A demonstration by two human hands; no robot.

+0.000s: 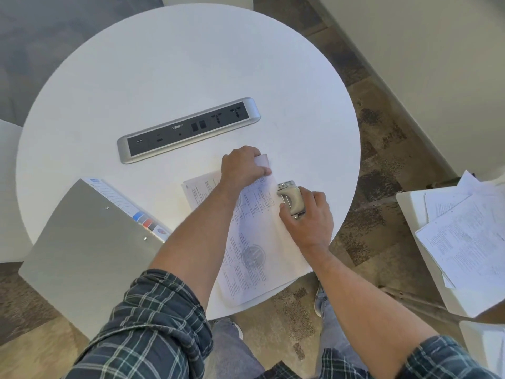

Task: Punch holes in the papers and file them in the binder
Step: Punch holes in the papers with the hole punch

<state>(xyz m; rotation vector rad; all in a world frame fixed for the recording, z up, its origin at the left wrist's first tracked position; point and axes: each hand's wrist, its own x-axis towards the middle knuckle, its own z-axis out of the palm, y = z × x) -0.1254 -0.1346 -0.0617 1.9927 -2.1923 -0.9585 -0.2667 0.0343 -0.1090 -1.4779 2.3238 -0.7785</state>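
The papers (254,242) were a thin stack of printed sheets with small text and a faint round stamp, lying at the desk's (164,64) near edge and hanging a little over it. I saw my left hand (243,165) holding down their far end, its fingers curled round the lifted corner. At the stack's right edge sat the hole punch (291,198), beige with metal parts, and my right hand (308,214) gripped it, fingers wrapped over its top. The binder (87,242), grey and closed, lay at the desk's near left edge, overhanging it, well apart from the papers. Beyond my left hand, toward the desk's middle, a silver socket strip (188,129) was set into the surface. More loose sheets (464,236) were piled on a white surface off to the right.
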